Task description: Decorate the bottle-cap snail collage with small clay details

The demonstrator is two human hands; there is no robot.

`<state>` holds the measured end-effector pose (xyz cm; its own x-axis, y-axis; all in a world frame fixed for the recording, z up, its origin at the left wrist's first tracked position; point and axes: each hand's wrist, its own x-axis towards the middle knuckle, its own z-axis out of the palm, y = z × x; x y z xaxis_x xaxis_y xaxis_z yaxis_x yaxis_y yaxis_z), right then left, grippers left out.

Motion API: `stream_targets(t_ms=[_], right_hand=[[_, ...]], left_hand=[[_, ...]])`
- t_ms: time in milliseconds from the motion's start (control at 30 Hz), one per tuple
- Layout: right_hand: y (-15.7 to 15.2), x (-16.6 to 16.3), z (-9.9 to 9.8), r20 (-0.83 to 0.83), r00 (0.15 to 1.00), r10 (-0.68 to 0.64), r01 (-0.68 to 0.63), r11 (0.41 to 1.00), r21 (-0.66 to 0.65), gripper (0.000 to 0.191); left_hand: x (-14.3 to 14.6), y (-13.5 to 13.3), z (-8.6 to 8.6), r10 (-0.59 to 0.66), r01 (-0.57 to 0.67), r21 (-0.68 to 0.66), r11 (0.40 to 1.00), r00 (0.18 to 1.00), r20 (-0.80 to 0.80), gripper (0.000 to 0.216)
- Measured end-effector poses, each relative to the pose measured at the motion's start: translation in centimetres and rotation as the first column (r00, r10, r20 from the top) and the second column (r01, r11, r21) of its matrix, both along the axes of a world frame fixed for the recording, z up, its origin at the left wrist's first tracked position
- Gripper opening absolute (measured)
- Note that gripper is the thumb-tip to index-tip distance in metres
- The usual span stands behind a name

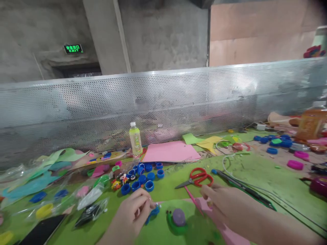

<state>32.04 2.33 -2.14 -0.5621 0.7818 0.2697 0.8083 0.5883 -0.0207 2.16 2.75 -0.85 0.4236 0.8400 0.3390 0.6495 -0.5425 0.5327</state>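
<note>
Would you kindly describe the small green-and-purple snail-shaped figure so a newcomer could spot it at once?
On the green-covered table, find the metal scissors with red handles, then look nearer the viewer, between the left hand and right hand. The snail-shaped figure lies there; its curved green body with a round purple shell sets it apart from the small blue piece by the left hand.

We have a small blue piece (153,215), bent and uneven with a little white at its far end, right at the fingertips of our left hand (136,210). Beside it lies a green snail figure (176,228) (a round purple disc for its shell), while a slim pink stick (193,198) slants near our right hand (221,201).
</note>
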Motion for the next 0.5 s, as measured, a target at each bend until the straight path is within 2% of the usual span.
stream_targets(t_ms=[167, 267, 400, 500], right_hand=[[0.8, -0.9, 0.0, -0.085, 0.990, -0.111, 0.108, 0.993, -0.045, 0.027], [0.8, -1.4, 0.0, -0.124, 0.978, -0.167, 0.158, 0.985, -0.075, 0.025], [0.7, -2.0, 0.2, -0.124, 0.975, -0.183, 0.169, 0.979, -0.115, 0.023], [1.0, -1.9, 0.4, -0.092, 0.982, -0.167, 0.155, 0.980, -0.124, 0.023]], left_hand=[[-0.3, 0.6, 0.0, 0.022, -0.021, 0.031, 0.999, 0.999, -0.031, 0.027], [-0.8, 1.2, -0.2, 0.032, -0.031, 0.044, 0.999, 0.999, -0.038, 0.028], [-1.4, 1.8, -0.6, 0.020, -0.018, 0.058, 0.998, 0.999, -0.033, 0.030], [-2.0, 2.3, -1.1, 0.028, -0.011, 0.162, 0.987, 0.995, -0.098, 0.025]])
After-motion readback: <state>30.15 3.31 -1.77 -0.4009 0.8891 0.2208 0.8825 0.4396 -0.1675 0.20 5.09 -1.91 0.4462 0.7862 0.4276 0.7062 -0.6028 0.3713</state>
